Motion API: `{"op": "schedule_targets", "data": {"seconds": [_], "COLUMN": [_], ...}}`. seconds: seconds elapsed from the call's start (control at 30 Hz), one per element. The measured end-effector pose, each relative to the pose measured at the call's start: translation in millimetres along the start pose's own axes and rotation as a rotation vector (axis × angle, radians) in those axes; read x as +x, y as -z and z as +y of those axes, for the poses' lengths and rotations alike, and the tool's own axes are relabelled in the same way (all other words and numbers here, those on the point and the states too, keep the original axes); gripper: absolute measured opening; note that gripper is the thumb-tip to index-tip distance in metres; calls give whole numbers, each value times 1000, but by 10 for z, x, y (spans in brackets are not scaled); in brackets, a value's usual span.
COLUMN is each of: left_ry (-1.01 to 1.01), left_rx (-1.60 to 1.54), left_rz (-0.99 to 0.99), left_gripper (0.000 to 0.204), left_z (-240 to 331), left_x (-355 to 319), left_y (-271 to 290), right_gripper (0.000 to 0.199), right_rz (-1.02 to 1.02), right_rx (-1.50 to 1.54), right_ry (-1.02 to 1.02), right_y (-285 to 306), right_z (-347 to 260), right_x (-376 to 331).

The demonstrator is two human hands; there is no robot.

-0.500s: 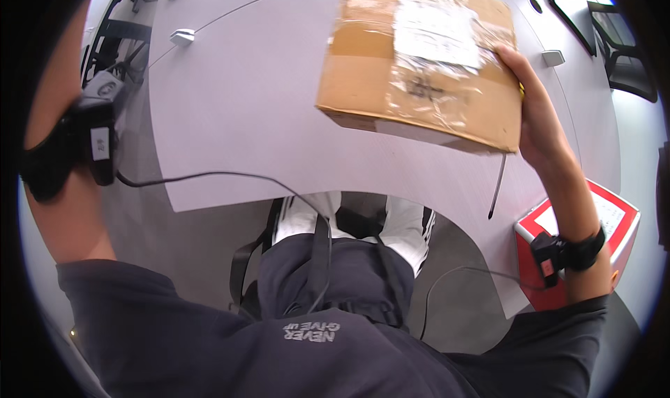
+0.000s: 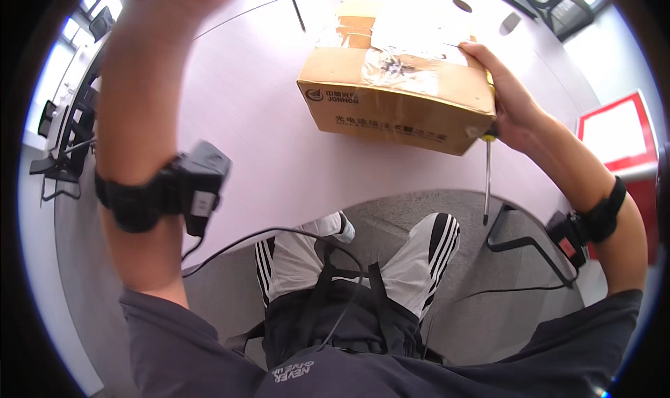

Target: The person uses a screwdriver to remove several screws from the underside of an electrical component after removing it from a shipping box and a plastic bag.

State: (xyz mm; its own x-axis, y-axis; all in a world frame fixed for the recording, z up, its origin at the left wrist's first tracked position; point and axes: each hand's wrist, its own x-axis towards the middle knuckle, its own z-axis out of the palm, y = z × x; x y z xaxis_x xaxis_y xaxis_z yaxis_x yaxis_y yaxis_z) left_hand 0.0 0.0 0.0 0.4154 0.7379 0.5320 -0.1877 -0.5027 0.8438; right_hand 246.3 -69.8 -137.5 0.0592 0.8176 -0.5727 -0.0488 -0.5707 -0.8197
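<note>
Nearby, cardboard box (image 2: 398, 91) rests on pale round table (image 2: 251, 105).

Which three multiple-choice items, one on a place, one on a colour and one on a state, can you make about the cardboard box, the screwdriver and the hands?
1. Where does the cardboard box stand?
A. on the floor
B. on the pale table
C. on the person's lap

2. What colour is the container at the right edge?
A. red
B. green
C. black

3. What is the right hand doing?
A. hanging free
B. lying flat on the table
C. gripping the box's right end

Answers: 1 B, the box sits on the tabletop. 2 A, its rim is red. 3 C, its fingers wrap over the box's top edge, beside the screwdriver. The left hand is out of view above the frame.
</note>
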Motion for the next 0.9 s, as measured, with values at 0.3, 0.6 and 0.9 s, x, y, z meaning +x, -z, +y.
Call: {"op": "schedule_targets", "data": {"seconds": [0.3,0.6,0.9], "left_ry": [196,57,451], "left_rx": [-437,-61,573], "left_rz": [-37,153,-101], "left_gripper": [13,41,53], "left_z": [549,436,-826], "left_x": [-171,-607,-960], "left_y": [502,127,-362], "right_gripper": [49,36,34], "right_rz": [360,164,143], "right_rx": [-150,52,76], "right_ry": [192,1064,333], "right_y": [285,483,714], "right_z": [-813,-1557,-136], "right_x": [25,-1694,-964]}}
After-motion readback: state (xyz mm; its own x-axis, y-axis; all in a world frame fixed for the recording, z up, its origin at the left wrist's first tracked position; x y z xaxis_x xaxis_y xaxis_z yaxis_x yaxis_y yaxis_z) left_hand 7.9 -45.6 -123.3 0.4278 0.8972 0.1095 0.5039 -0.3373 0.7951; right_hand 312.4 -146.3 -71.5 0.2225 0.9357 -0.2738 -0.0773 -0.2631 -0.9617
